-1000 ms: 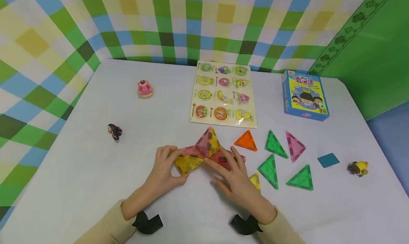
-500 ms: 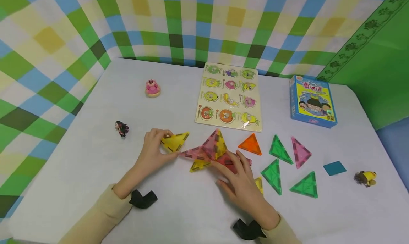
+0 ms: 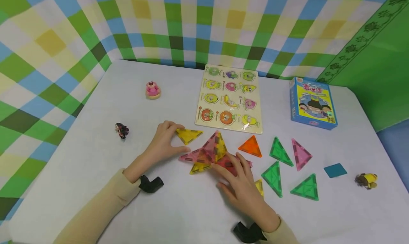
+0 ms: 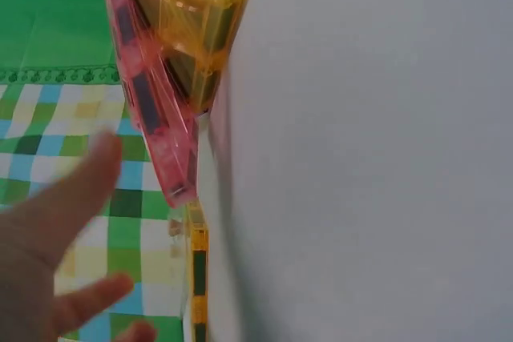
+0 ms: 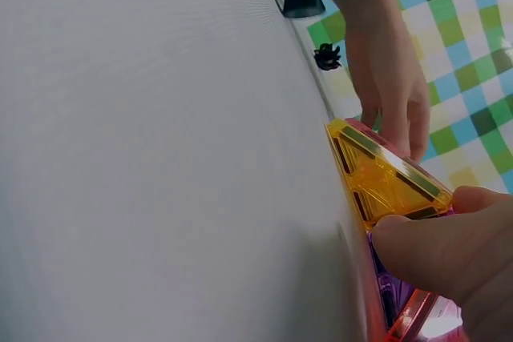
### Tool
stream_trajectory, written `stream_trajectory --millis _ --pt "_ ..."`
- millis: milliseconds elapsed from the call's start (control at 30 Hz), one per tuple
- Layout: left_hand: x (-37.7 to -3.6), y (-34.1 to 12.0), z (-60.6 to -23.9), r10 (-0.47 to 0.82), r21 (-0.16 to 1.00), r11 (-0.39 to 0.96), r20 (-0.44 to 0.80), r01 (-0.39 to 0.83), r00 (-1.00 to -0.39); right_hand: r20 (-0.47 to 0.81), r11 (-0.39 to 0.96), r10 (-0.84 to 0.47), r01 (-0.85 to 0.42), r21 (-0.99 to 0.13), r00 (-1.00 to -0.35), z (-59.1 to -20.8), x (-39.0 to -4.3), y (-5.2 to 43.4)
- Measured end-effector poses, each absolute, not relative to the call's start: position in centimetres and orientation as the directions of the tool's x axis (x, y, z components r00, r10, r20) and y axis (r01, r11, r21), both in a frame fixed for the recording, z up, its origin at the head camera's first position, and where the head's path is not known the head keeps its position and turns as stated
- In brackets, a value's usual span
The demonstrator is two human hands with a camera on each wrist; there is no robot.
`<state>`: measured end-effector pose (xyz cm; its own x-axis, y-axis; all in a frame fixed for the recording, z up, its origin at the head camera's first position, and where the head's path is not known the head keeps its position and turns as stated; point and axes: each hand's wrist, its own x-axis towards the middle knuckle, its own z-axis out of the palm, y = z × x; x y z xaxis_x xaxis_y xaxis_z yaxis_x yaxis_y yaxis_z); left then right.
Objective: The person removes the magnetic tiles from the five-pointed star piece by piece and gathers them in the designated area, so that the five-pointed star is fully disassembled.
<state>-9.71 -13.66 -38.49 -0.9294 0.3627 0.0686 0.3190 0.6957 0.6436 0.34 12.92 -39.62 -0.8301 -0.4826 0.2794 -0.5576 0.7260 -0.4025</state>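
A low build of translucent magnetic tiles [image 3: 207, 150], pink, red and yellow, stands in the middle of the table, with one pink point rising. My right hand [image 3: 243, 183] grips its right side, the fingers bent over the red and yellow tiles. In the right wrist view, the thumb [image 5: 433, 250] overlaps a yellow tile [image 5: 389, 178], beside purple and red ones. Behind the build's left end lies a loose yellow triangle tile [image 3: 189, 136], flat. My left hand [image 3: 161, 143] is at that tile's left side, thumb and fingers spread apart; the left wrist view shows them off it.
Right of the build lie an orange triangle [image 3: 251, 146], green triangles [image 3: 273, 179], a pink triangle [image 3: 301, 154] and a teal card [image 3: 335, 170]. Farther back are a fruit puzzle board [image 3: 230, 98] and a blue box [image 3: 313, 103]. Small figurines [image 3: 121, 130] stand at both sides.
My left hand lifted a yellow triangle tile off the build's left front, brought it round behind the pink arm and laid it down, loosening its pinch. My right hand stays on the build.
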Motion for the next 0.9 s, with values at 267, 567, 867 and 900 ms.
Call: stream_trajectory --millis 267,567,867,900 --pt "-6.7 -13.8 -38.9 0.471 0.612 0.673 0.077 0.414 -0.879 0.296 0.705 -0.482 -0.566 -0.428 -0.825 -39.7 0.2 12.9" --pt "-7.1 -14.7 -40.4 0.468 0.922 0.346 -0.009 0.174 -0.884 0.305 0.699 -0.432 -0.528 -0.482 -0.849 -39.9 0.4 12.8" --pt "-7.6 -15.5 -40.5 0.538 0.966 0.248 -0.079 0.068 -0.839 0.309 0.715 -0.425 -0.525 -0.461 -0.850 -39.7 0.5 12.7" --pt "-7.6 -15.6 -40.5 0.550 0.970 0.234 -0.077 0.066 -0.832 0.308 0.717 -0.424 -0.523 -0.460 -0.852 -39.7 0.6 12.7"
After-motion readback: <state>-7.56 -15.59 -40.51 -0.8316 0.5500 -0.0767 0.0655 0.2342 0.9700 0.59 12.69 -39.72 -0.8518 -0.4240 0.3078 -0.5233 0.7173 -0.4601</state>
